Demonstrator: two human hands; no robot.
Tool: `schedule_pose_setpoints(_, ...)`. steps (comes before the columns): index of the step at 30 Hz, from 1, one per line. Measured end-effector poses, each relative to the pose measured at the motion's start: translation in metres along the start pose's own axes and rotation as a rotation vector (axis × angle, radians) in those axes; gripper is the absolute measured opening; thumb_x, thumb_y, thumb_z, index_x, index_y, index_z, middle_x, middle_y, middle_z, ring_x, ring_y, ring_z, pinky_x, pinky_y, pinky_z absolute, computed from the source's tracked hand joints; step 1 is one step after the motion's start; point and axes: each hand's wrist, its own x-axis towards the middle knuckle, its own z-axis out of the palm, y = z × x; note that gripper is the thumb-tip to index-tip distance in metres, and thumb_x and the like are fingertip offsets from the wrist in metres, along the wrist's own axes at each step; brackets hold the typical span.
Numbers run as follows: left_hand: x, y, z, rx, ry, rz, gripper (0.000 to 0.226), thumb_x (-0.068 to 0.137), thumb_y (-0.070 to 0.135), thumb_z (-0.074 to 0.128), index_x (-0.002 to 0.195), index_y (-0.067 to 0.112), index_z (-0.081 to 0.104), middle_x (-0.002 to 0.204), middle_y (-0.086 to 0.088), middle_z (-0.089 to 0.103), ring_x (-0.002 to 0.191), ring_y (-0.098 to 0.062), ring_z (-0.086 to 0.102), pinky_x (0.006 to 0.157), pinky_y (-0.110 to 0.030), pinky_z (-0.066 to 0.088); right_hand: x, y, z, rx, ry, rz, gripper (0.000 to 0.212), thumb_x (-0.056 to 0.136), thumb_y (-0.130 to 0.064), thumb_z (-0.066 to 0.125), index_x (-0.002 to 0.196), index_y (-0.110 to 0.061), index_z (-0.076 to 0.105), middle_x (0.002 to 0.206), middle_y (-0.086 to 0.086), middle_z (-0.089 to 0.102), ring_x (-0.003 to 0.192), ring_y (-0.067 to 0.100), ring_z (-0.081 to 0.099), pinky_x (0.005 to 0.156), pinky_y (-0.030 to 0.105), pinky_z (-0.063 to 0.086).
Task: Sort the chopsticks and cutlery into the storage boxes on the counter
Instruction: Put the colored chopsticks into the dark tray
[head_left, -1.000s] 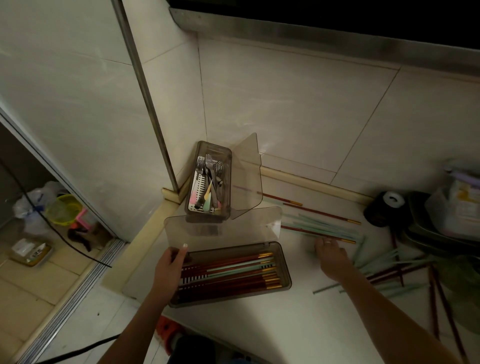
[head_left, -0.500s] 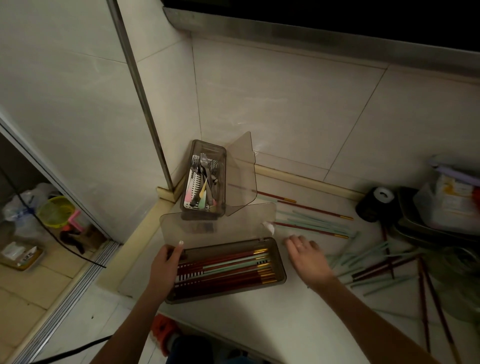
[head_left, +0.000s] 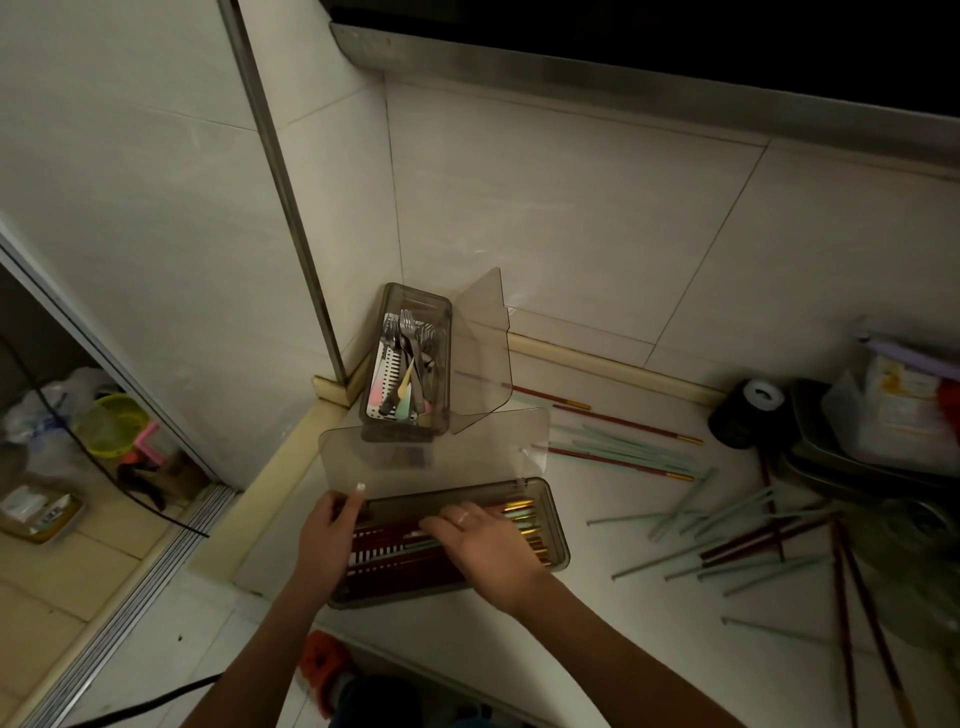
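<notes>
Head view: you are at the placing step. Your left hand (head_left: 324, 538) grips the left end of the chopstick box (head_left: 557, 540), thumb on its rim, steadying it on the counter (head_left: 649, 649). Your right hand (head_left: 480, 540) lies over the chopsticks already in the box, fingers spread and fairly flat; whether it has any stick pinched underneath, you cannot tell from here. The hinged lid (head_left: 431, 452) stands open behind the box. The cutlery box (head_left: 408, 364) sits in the corner, forks and spoons inside, its own lid open too.

Plenty of loose chopsticks (head_left: 623, 452) lie to the right, green and dark red mixed, so the sorting looks partly done. Your next move probably calls for levelling the row, then reaching right for another stick.
</notes>
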Motion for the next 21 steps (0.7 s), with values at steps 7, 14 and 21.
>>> schedule_pose_setpoints(7,0.0,0.0,-0.001,-0.007,-0.022,-0.002,0.032,0.096,0.037,0.047,0.086,0.008,0.057,0.08,-0.006,0.062,0.076,-0.019,0.059,0.061,-0.024,0.039,-0.027,0.046,-0.011,0.1,0.103,0.352,0.033,0.07,-0.005,0.071,0.098,-0.02,0.064,0.087,0.002,0.066,0.077,0.023,0.064,0.065,0.028,0.053)
schedule_pose_setpoints(14,0.001,-0.002,-0.002,-0.032,-0.043,-0.022,0.035,0.096,0.039,0.047,0.094,0.006,0.058,0.085,-0.01,0.065,0.079,-0.023,0.063,0.07,-0.032,0.047,-0.079,0.119,-0.017,-0.054,-0.153,0.989,0.056,0.09,0.002,0.042,0.141,-0.022,0.038,0.142,0.005,0.043,0.126,0.024,0.044,0.103,0.04,0.04)
schedule_pose_setpoints(21,0.0,-0.001,-0.002,-0.05,-0.043,-0.049,0.035,0.096,0.04,0.047,0.094,0.007,0.058,0.085,-0.009,0.066,0.08,-0.023,0.064,0.067,-0.03,0.047,-0.105,0.125,-0.007,-0.112,-0.321,0.909,0.049,0.092,-0.006,0.048,0.139,-0.017,0.04,0.138,0.003,0.048,0.126,0.018,0.045,0.102,0.026,0.038)
